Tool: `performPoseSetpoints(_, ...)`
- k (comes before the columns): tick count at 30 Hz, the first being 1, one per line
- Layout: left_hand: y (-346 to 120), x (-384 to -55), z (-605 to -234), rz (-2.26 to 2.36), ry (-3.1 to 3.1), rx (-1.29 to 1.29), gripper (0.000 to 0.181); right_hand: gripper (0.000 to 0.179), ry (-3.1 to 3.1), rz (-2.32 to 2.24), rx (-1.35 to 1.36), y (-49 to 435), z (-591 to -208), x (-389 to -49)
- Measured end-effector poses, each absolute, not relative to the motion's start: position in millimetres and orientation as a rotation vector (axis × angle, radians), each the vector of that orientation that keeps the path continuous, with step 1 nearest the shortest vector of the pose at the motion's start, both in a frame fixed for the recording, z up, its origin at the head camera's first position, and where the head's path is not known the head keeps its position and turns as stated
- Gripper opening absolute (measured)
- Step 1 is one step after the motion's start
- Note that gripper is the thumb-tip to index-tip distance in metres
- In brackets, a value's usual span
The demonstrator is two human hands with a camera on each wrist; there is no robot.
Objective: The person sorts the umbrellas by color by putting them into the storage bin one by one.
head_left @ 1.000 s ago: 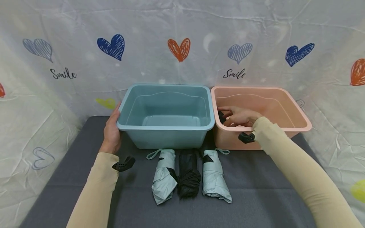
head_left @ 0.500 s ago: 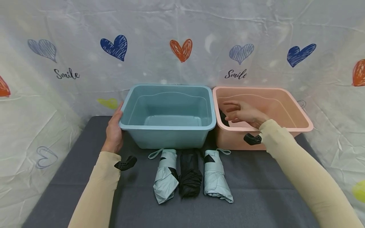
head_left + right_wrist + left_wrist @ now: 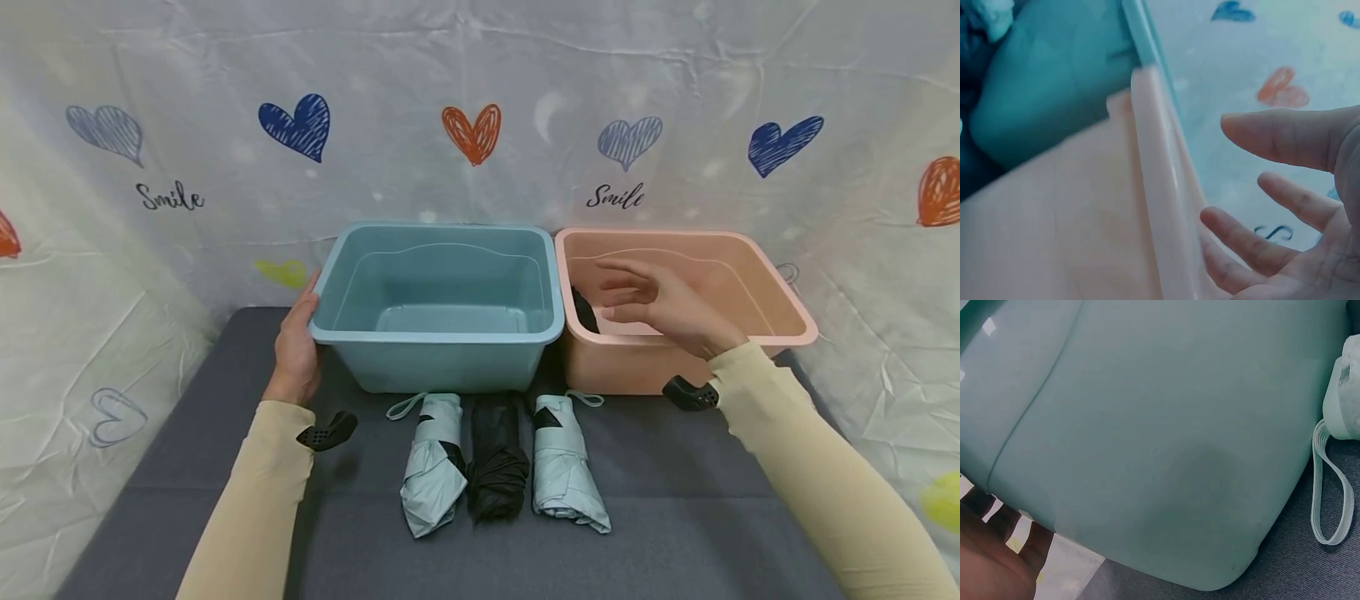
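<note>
My left hand (image 3: 297,346) rests against the left side of the light blue plastic bin (image 3: 427,337), its fingers along the outer wall under the rim; in the left wrist view the fingers (image 3: 1004,522) reach past the wall's edge. Over the pink bin (image 3: 637,367) hovers my right hand (image 3: 660,300), fingers spread and nothing between them. A black folded thing (image 3: 585,312) leans inside the pink bin's left end, partly hidden by the front wall. Looking at the right wrist view, the thumb and fingers stand apart beside the pink rim (image 3: 1157,169).
On the dark grey cloth (image 3: 360,533) before the bins lie a pale blue folded umbrella (image 3: 433,475), a black folded umbrella (image 3: 497,467) and another pale blue umbrella (image 3: 566,467), side by side. A white curtain (image 3: 390,100) with printed hearts hangs close behind the bins.
My right hand has let go of the black folded thing in the pink bin and risen up and to the right. The left hand stays at the blue bin.
</note>
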State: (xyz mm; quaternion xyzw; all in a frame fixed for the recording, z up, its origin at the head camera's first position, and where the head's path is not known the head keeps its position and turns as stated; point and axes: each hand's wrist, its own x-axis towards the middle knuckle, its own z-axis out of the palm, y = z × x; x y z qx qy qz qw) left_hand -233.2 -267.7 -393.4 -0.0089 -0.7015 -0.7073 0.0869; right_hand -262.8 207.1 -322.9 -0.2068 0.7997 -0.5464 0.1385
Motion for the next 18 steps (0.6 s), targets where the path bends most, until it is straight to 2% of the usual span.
performPoseSetpoints(10,-267,-233,-392,-2.112,-2.084,-0.035,0.052,0.064,2.411,-1.677,-0.753,204,-323,-208)
performPoseSetpoints(18,-267,-233,-393,-2.105,-2.080,-0.055,0.052,0.058,2.308,-1.722,-0.892,205,-334,-185)
